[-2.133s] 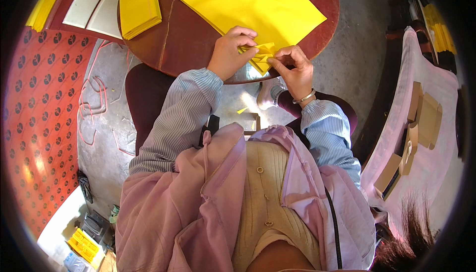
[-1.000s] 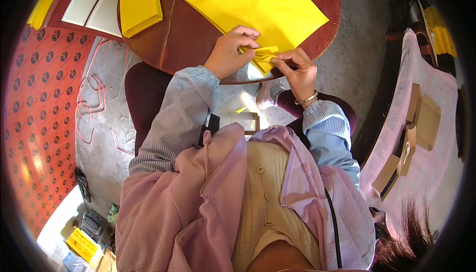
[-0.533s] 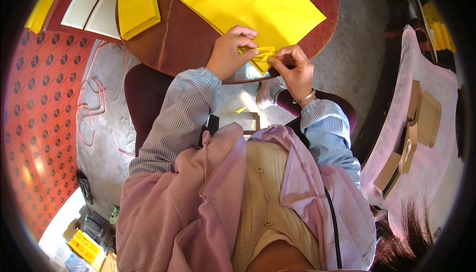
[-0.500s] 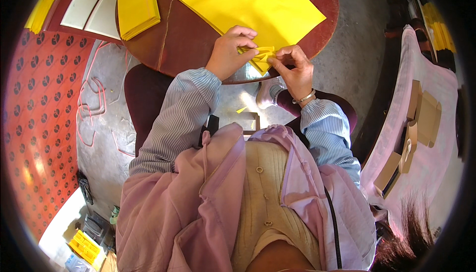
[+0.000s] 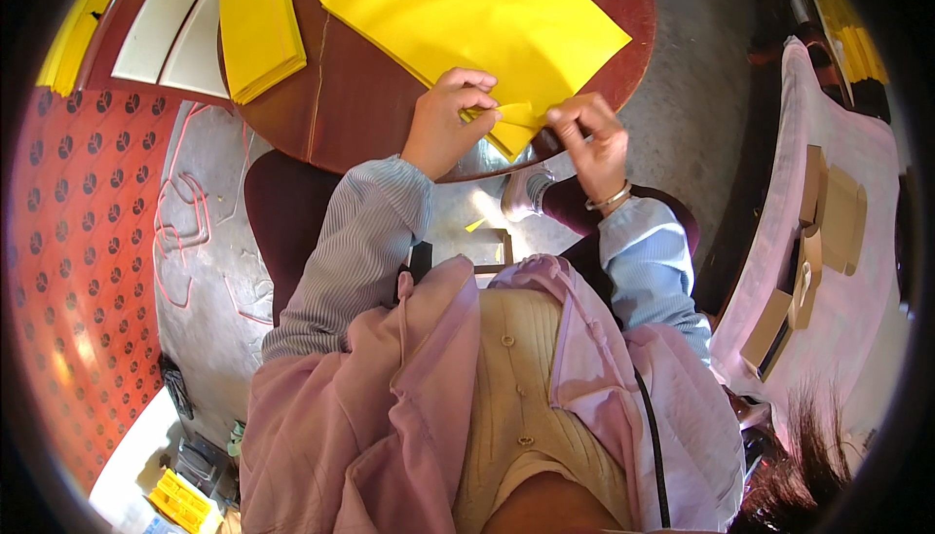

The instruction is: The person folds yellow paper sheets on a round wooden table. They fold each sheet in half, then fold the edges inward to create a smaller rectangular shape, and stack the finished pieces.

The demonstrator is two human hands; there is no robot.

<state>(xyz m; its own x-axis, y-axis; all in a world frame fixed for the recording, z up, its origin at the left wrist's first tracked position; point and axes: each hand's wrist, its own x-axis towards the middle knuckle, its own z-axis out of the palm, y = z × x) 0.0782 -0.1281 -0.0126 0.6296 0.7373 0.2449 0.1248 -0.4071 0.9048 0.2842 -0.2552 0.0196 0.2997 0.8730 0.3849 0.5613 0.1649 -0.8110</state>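
A large yellow sheet (image 5: pixel 467 18), paper or thin cloth, lies on the round brown table with one corner toward me. My left hand (image 5: pixel 451 123) pinches a narrow folded strip (image 5: pixel 516 120) at that near corner between thumb and fingers. Just right of the strip's end is my right hand (image 5: pixel 594 139), a bracelet at its wrist. Its thumb and forefinger are pressed together and slightly blurred; whether they grip anything is hidden. A stack of yellow sheets (image 5: pixel 261 22) rests at the table's left.
The brown table (image 5: pixel 365 95) curves in front of my knees. On the floor at left lies a pink cable (image 5: pixel 202 212). Opened cardboard boxes (image 5: pixel 840 222) sit on a pink-white cloth (image 5: pixel 779 173) at right. A small yellow scrap (image 5: pixel 474 225) is below the table.
My right hand has drawn slightly right, away from my left hand. The crumpled folds at the near corner now look flatter and smoother. The whole view has shifted slightly.
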